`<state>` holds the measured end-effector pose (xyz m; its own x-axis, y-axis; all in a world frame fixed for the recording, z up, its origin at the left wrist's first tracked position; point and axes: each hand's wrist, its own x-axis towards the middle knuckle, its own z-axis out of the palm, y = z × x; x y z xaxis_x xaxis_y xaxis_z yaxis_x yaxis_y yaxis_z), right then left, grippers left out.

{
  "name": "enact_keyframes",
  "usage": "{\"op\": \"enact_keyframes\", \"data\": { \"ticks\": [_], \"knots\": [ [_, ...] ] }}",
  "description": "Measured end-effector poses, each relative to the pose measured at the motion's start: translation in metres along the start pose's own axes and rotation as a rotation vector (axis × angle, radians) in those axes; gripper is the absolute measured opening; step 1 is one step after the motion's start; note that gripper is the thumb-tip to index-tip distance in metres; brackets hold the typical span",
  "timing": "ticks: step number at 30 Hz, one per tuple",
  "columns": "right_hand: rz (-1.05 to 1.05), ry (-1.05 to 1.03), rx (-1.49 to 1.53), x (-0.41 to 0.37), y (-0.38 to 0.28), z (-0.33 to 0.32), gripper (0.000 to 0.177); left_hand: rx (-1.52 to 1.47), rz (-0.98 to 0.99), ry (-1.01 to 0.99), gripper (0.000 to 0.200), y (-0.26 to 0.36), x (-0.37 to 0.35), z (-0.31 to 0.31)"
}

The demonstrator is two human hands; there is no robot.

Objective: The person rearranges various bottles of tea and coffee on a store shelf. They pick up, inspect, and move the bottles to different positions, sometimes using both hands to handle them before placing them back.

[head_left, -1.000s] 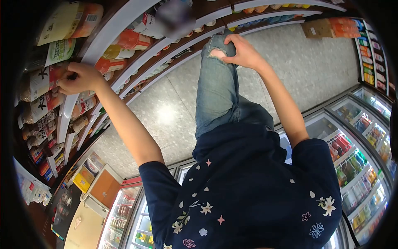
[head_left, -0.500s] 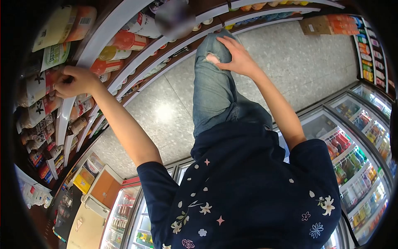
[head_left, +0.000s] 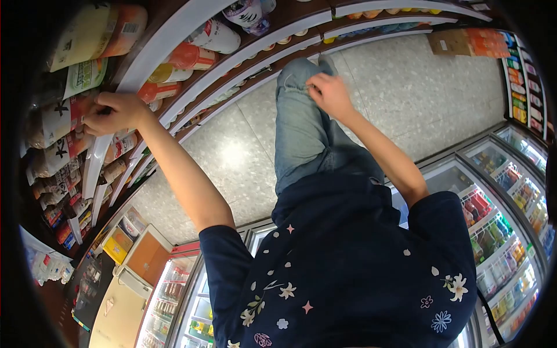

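Observation:
My left hand [head_left: 119,113] reaches to the shelf at the left with its fingers curled. Its fingertips meet the front of a plastic-wrapped package [head_left: 55,124] with a white and red label; what lies inside the fingers is hidden. Just below the hand runs the white shelf edge [head_left: 97,162]. My right hand [head_left: 332,97] is closed beside the knee of my blue jeans [head_left: 299,130], slightly blurred. Its fingertips are at the cloth near the frayed knee, and I cannot make out whether they pinch it.
Shelves of bottles, such as a red-capped bottle [head_left: 191,56], curve along the left and top. A cardboard box [head_left: 449,42] rests on the floor [head_left: 394,98] at the far right. Glass-door fridges [head_left: 487,232] stand behind me, and a counter [head_left: 119,307] is at lower left.
My right hand has gone from spread fingers on the knee to curled fingers beside it. The bare patch at the knee no longer shows. My left hand stays at the same package.

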<state>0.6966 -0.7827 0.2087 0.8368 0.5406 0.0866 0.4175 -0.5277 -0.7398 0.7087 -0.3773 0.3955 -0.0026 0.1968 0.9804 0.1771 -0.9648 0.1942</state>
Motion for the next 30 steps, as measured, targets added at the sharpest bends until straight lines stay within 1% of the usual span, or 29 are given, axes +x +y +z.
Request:
{"op": "enact_keyframes", "data": {
  "ticks": [1,2,4,5,6,7,8,9,11,14,17,20,23,24,25,27,29,30],
  "knots": [
    [-0.029,0.031,0.020,-0.002,-0.001,0.005,0.012,0.006,0.014,-0.005,0.021,-0.004,-0.001,0.000],
    [-0.006,-0.028,0.148,-0.005,-0.001,0.008,0.016,0.014,0.026,-0.009,0.021,-0.007,-0.002,0.000],
    [0.236,-0.250,0.461,-0.022,-0.026,0.005,0.016,0.001,0.018,-0.007,0.021,-0.005,-0.001,-0.001],
    [0.220,-0.332,0.538,-0.040,-0.037,0.013,0.016,-0.005,0.013,-0.009,0.022,-0.004,-0.001,-0.001],
    [0.005,-0.298,0.574,-0.059,-0.057,0.018,0.014,-0.001,0.015,-0.016,0.022,-0.003,-0.001,-0.001],
    [0.027,-0.599,0.481,-0.071,-0.084,0.006,0.016,-0.008,-0.006,-0.009,0.022,-0.003,-0.001,-0.001],
    [-0.126,-0.719,0.323,-0.090,-0.096,0.010,0.016,-0.017,-0.027,-0.003,0.023,-0.003,-0.002,-0.001],
    [-0.137,-0.638,0.387,-0.097,-0.107,0.006,0.017,-0.025,-0.048,0.005,0.023,-0.002,-0.002,0.000],
    [-0.057,-0.683,0.377,-0.093,-0.100,0.010,0.023,0.002,-0.030,0.002,0.023,-0.006,-0.003,0.000],
    [0.116,-0.724,0.395,-0.081,-0.098,0.014,0.032,0.038,-0.004,-0.034,0.024,-0.005,-0.003,-0.003],
    [0.025,-0.561,0.278,-0.082,-0.096,0.021,0.032,0.051,0.014,-0.033,0.024,0.000,0.001,-0.002],
    [0.017,-0.541,0.215,-0.080,-0.090,0.007,0.025,0.044,0.029,-0.035,0.025,-0.003,0.000,-0.002],
    [-0.085,-0.300,-0.085,-0.085,-0.069,-0.001,0.021,0.049,0.003,-0.049,0.026,-0.002,-0.001,-0.005],
    [-0.051,-0.347,-0.160,-0.086,-0.062,-0.009,0.022,0.049,-0.012,-0.050,0.026,-0.001,-0.001,-0.005],
    [-0.028,-0.294,-0.184,-0.086,-0.051,-0.022,0.023,0.034,0.033,-0.058,0.028,0.003,0.001,-0.006],
    [0.026,-0.206,-0.211,-0.098,-0.026,-0.036,0.027,0.044,-0.007,-0.086,0.029,0.002,0.001,-0.008],
    [0.250,-0.308,-0.191,-0.102,0.000,-0.049,0.030,0.037,-0.018,-0.092,0.029,0.005,0.001,-0.009],
    [0.295,-0.295,-0.121,-0.109,0.024,-0.049,0.029,0.034,-0.026,-0.085,0.029,0.007,0.001,-0.008]
  ]
}}
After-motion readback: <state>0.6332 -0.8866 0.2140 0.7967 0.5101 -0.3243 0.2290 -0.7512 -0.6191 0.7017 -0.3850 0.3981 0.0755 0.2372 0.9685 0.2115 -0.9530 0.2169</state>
